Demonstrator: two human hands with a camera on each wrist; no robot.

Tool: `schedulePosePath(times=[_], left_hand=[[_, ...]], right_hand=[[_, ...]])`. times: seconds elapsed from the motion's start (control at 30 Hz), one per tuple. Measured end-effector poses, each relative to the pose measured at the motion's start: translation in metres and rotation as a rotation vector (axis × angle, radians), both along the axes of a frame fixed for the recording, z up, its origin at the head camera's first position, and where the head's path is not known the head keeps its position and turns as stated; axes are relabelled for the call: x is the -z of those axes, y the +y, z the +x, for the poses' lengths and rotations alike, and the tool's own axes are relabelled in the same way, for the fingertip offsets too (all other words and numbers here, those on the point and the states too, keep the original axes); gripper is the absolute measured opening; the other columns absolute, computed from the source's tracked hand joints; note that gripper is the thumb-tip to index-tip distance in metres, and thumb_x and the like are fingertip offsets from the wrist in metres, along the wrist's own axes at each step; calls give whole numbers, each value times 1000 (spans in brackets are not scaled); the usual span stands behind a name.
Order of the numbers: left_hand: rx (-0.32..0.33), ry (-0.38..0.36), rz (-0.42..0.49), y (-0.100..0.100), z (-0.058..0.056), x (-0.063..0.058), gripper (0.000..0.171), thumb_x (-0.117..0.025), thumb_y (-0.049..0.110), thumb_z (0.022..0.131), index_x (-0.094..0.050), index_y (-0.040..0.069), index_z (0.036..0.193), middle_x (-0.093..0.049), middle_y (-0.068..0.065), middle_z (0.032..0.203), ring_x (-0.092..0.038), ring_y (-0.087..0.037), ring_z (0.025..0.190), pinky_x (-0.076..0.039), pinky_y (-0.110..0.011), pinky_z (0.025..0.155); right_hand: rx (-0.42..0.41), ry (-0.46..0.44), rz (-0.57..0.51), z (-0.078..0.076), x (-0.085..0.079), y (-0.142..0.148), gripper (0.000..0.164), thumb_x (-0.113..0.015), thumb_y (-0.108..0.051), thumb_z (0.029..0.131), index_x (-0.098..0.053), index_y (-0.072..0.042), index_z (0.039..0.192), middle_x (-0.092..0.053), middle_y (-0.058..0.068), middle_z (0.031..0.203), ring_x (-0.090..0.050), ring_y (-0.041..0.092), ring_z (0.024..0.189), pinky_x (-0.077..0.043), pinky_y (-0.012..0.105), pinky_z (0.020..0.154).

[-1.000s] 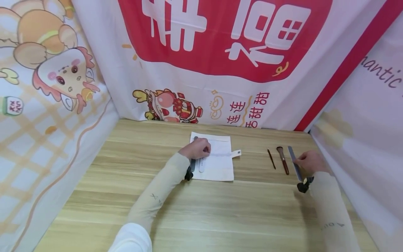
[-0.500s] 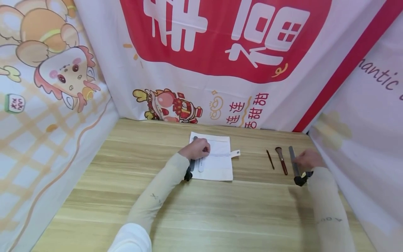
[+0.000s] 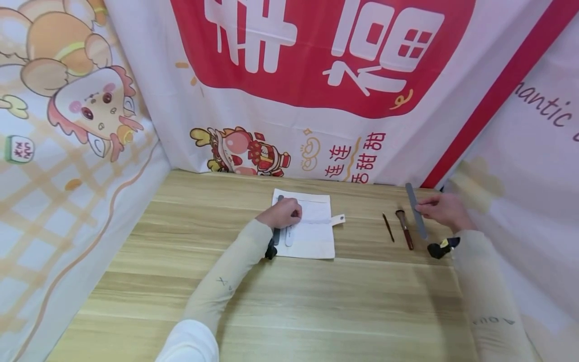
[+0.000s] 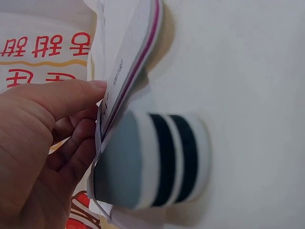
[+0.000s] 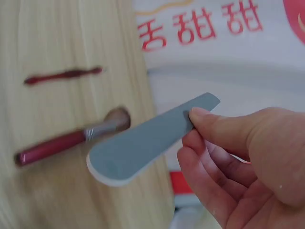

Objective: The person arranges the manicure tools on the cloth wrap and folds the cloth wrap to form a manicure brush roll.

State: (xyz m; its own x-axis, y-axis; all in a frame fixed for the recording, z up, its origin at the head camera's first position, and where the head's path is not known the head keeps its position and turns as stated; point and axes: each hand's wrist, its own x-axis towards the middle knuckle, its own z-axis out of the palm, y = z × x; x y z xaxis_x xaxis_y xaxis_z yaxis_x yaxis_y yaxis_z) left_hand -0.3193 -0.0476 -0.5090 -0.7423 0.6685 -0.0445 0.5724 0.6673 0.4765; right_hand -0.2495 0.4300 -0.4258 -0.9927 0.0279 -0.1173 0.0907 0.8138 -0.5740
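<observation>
Nearest the person, the left hand (image 3: 282, 213) has not moved over the last second — it rests on the white cloth pouch (image 3: 312, 236) spread on the worktop (image 3: 289, 301), its fingers (image 4: 71, 98) curled against the pouch's raised edge and pinching the flap open above a grey-and-white striped file (image 4: 152, 164) tucked inside. Two files, one dark and one pale, poke out of the pouch's near edge in the head view. The change is on the right: a second ago the right hand (image 3: 445, 210) lay low on the grey nail file (image 3: 416, 217) by the worktop's right edge, and now it has lifted the file clear of the wood and carried it farther from the person — toward the back curtain (image 3: 316, 100). The thumb and fingers are clamped on one end of the file, the rest of the blade jutting free in the air, as the right wrist view shows. Judging from that, the file is picked up and ready to be carried over to the pouch. Left on the worktop beside it lie a red-handled brush (image 3: 404, 229) and, just beyond that, a thin dark red stick (image 3: 388, 227), apart from each other.
</observation>
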Motion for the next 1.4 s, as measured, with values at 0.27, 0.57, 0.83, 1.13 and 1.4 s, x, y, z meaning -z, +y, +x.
schedulePosePath(times=[0.27, 0.57, 0.83, 1.13, 1.4], left_hand=[[-10, -14, 17, -1, 2, -1, 15, -70, 8, 99, -75, 14, 87, -69, 0, 92, -60, -15, 88, -53, -32, 88], [10, -12, 10, 0, 1, 1, 15, -68, 9, 101, -75, 13, 88, -68, 0, 89, -59, -15, 88, -52, -31, 87], [20, 0, 29, -2, -1, 0, 13, -69, 9, 101, -75, 13, 90, -69, 0, 91, -60, -15, 88, -53, -31, 87], [13, -18, 30, -3, -4, 1, 16, -67, 11, 103, -74, 13, 89, -69, 0, 90, -60, -14, 88, -52, -31, 89], [19, -36, 66, -4, 0, 0, 14, -66, 9, 103, -75, 9, 91, -71, -2, 90, -61, -16, 89, -52, -34, 91]], right_hand=[[-57, -44, -59, -14, -6, -57, 33, -67, -25, 105, -71, 3, 122, -76, 20, 108, -71, 17, 83, -60, 29, 73], [-84, -33, -239, -42, 13, -133, 28, -70, -19, 103, -70, 2, 121, -73, 19, 113, -72, 39, 110, -62, 33, 88], [-59, 58, -445, -71, 37, -208, 23, -74, -15, 99, -74, 1, 115, -75, 16, 107, -74, 30, 99, -61, 50, 96], [202, 147, -774, -88, 73, -259, 24, -75, -6, 96, -73, 5, 118, -74, 5, 94, -70, 7, 77, -64, 30, 83], [243, 122, -838, -90, 90, -276, 23, -74, -2, 96, -72, 9, 115, -74, 7, 88, -75, 20, 83, -61, 49, 97]])
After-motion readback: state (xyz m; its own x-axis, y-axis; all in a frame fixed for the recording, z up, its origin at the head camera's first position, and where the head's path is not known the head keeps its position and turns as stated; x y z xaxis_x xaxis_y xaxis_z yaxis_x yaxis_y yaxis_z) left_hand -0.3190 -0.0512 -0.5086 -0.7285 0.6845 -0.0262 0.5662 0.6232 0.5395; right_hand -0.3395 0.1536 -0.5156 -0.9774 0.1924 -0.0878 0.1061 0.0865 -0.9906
